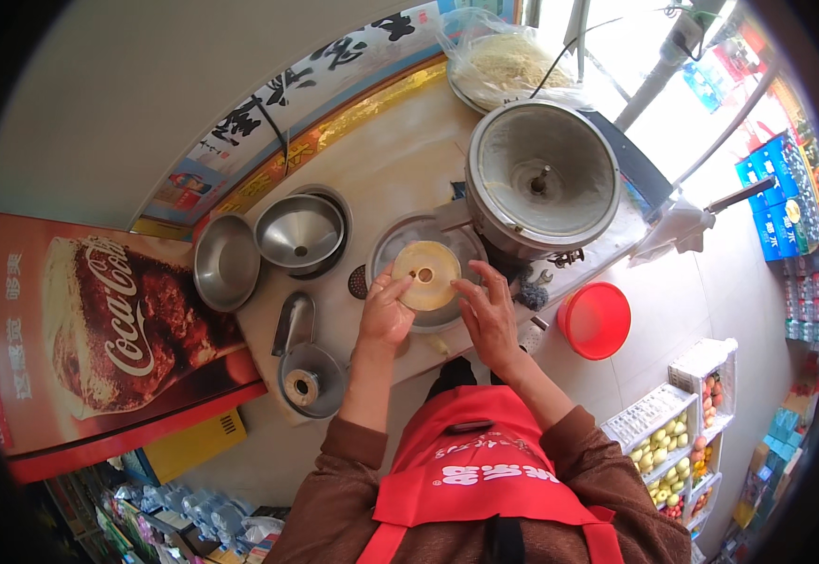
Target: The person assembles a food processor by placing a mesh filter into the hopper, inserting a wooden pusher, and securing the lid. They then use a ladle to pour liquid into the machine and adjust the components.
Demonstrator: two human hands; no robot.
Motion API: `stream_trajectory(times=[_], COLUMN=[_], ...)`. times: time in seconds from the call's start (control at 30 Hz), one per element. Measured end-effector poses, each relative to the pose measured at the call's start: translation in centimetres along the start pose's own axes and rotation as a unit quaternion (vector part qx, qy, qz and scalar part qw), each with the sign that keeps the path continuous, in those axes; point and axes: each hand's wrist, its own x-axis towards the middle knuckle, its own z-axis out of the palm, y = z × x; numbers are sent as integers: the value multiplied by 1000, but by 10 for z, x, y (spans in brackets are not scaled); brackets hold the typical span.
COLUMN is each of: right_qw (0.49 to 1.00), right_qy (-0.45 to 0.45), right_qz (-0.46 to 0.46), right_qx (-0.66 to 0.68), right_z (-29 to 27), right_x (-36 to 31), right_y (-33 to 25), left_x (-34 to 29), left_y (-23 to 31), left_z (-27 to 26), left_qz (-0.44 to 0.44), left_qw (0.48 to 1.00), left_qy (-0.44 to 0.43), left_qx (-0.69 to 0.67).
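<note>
A flat, round, yellowish disc (436,256) with a ringed hole in its middle is held over a shallow metal pan (386,246) on the table. My left hand (386,310) pinches the disc at its left side, thumb and fingers near the hole. At the right edge is my right hand (491,315), fingers apart and bent; whether a fingertip touches the disc I cannot tell. Just beyond, to the right, stands a grinding machine (513,230) with a wide steel hopper, a short shaft rising in its middle.
Left on the table (395,164) are metal bowls (226,263), a funnel-like bowl (299,226) and a metal part (320,362) with a ring in it. A wrench (543,278) lies below the machine. A red bucket (595,321) and fruit crates (649,423) stand right.
</note>
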Motion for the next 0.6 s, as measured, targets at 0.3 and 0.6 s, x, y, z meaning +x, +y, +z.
stream_trajectory(times=[0.3,0.6], right_qw=[829,863], right_qy=[16,97], right_qz=[247,194], right_qx=[501,456], right_z=[-3,-73], right_x=[13,58], right_y=[-11,13], left_x=[-10,35], left_y=[-24,-3], left_z=[79,131], left_qz=[134,209], left_qw=[821,911], left_qy=[-145,-152], left_qx=[536,323])
